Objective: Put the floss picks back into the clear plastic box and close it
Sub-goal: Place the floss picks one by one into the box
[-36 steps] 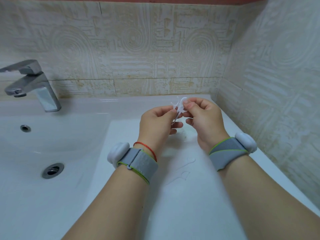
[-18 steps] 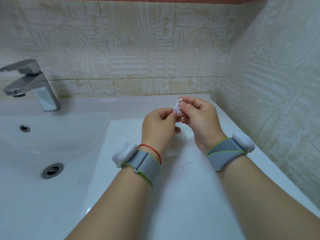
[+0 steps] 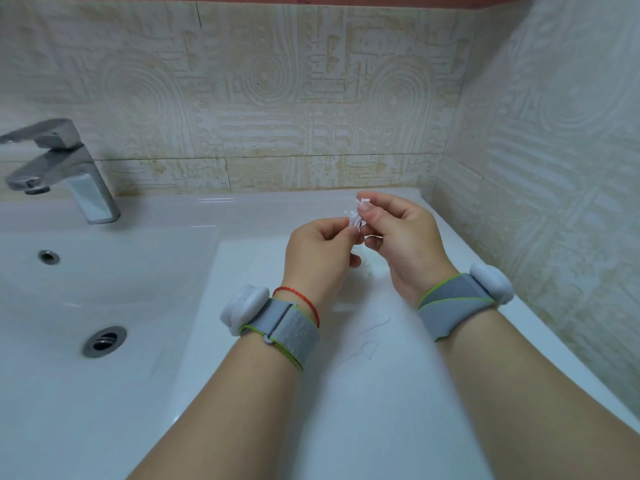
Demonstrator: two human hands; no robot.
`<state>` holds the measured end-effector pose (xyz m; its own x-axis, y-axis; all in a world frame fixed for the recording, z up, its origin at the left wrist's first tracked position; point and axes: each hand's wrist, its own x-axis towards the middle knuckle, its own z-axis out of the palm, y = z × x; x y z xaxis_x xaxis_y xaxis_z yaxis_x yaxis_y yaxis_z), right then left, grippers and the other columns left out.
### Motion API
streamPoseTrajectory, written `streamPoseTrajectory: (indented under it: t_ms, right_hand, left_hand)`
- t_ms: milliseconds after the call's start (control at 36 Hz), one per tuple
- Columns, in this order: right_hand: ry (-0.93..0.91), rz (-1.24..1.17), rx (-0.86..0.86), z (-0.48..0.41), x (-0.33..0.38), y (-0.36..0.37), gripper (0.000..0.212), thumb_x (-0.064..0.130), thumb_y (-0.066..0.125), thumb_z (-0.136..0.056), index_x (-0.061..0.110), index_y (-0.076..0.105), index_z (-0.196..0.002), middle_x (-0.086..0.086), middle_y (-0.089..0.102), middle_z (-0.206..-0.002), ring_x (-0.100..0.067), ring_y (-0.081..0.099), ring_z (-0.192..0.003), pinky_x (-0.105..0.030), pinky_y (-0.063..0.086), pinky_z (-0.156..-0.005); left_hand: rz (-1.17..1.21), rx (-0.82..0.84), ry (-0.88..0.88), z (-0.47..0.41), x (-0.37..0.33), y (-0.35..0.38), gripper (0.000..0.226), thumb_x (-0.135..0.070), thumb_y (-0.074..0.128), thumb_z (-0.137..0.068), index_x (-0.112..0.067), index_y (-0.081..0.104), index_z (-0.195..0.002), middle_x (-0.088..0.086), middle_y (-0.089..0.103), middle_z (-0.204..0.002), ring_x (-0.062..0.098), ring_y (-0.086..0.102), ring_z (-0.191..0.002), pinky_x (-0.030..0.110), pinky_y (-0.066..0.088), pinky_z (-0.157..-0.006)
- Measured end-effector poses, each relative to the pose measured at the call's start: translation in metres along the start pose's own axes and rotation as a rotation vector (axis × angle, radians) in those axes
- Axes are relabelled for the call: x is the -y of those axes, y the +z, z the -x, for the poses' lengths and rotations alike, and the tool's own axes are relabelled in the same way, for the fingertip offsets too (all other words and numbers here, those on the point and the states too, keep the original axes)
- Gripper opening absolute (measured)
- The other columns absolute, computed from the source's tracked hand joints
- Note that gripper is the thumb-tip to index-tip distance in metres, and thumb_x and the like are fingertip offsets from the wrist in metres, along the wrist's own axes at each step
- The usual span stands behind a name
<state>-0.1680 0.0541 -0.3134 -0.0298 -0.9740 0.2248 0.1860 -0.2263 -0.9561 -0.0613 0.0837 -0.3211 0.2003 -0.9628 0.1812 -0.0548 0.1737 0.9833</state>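
left hand [image 3: 322, 251]: fingertips pinched a small bunch of picks [image 3: 354, 220] | right hand [image 3: 403, 242]: thumb and forefinger pinched the same bunch, count too blurred to tell | loose picks [image 3: 375, 325]: two, faint on the counter [image 3: 398, 393] between my wrists | box [image 3: 372, 268]: faint clear shape under my right fingers, mostly hidden, lid unreadable

Your left wristband [image 3: 289, 329] and right wristband [image 3: 453, 303] are grey woven fabric edged in lime green. Each of the 2 carries a rounded white plastic pod on its outer side, the left pod [image 3: 244, 304] and the right pod [image 3: 491, 282]. A thin red string [image 3: 301, 301] circles the wrist between the left wristband and your left hand [image 3: 322, 252]. Your forearms [image 3: 235, 410] are bare.
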Motion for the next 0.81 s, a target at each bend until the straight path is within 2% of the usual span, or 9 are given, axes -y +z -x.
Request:
streamPoseTrajectory:
  t_ms: [83,250,361,500,583,667,806]
  right_hand:
    - [-0.036,0.034,0.002,0.0,0.0,0.001,0.015,0.011,0.062,-0.09,0.022,0.072,-0.093,0.006,0.063,-0.066,-0.005,0.056,-0.06,-0.019,0.048,-0.057]
    - [-0.053,0.027,-0.102,0.0,0.0,-0.002,0.016,0.011,0.06,-0.091,0.021,0.072,-0.091,0.0,0.069,-0.079,-0.01,0.059,-0.061,-0.022,0.05,-0.057]
    - [-0.086,0.103,-0.182,0.0,-0.002,0.0,0.014,0.014,0.056,-0.094,0.02,0.068,-0.091,0.0,0.07,-0.077,-0.011,0.063,-0.056,-0.021,0.048,-0.05]
    - [-0.088,0.117,-0.271,-0.003,-0.001,-0.003,0.009,0.015,0.058,-0.087,0.013,0.066,-0.085,0.004,0.065,-0.06,-0.011,0.055,-0.047,-0.022,0.045,-0.045]
    - [-0.079,0.131,-0.259,-0.002,-0.001,-0.003,0.007,0.014,0.059,-0.084,0.011,0.065,-0.082,0.003,0.063,-0.054,-0.012,0.056,-0.045,-0.022,0.045,-0.044]
    - [-0.076,0.11,-0.19,-0.001,0.0,0.0,0.005,0.013,0.061,-0.086,0.011,0.065,-0.086,0.001,0.066,-0.057,-0.013,0.06,-0.049,-0.022,0.047,-0.047]
    - [-0.026,-0.066,-0.012,0.002,0.003,0.003,0.007,0.018,0.061,-0.092,0.012,0.064,-0.088,-0.003,0.066,-0.063,-0.019,0.062,-0.056,-0.025,0.051,-0.051]
  left_hand:
    - [-0.012,0.002,0.027,0.001,0.0,0.0,0.018,-0.017,0.061,-0.09,-0.024,0.072,-0.078,-0.007,0.072,-0.074,0.006,0.062,-0.052,0.011,0.04,-0.048]
    - [-0.019,-0.056,0.067,-0.002,-0.001,0.0,0.014,-0.015,0.063,-0.089,-0.025,0.072,-0.082,-0.012,0.068,-0.067,0.002,0.061,-0.052,0.012,0.043,-0.048]
    - [-0.004,-0.093,0.076,-0.005,0.002,-0.002,0.021,-0.013,0.064,-0.088,-0.029,0.069,-0.076,-0.015,0.067,-0.06,0.002,0.063,-0.053,0.017,0.051,-0.054]
    - [0.041,-0.173,0.061,-0.009,0.004,-0.004,0.023,-0.012,0.062,-0.089,-0.029,0.067,-0.075,-0.014,0.067,-0.061,0.007,0.068,-0.059,0.031,0.057,-0.064]
    - [-0.067,-0.181,0.127,-0.009,0.006,-0.002,0.018,-0.015,0.061,-0.09,-0.028,0.065,-0.079,-0.011,0.068,-0.071,0.007,0.07,-0.063,0.038,0.059,-0.074]
    - [-0.135,-0.115,0.138,-0.006,0.006,0.0,0.01,-0.018,0.06,-0.092,-0.024,0.066,-0.088,-0.007,0.071,-0.078,0.007,0.07,-0.064,0.039,0.059,-0.074]
    - [-0.093,-0.045,0.11,-0.005,0.003,0.0,0.019,-0.015,0.056,-0.094,-0.025,0.067,-0.081,-0.007,0.069,-0.066,0.014,0.069,-0.057,0.035,0.059,-0.065]
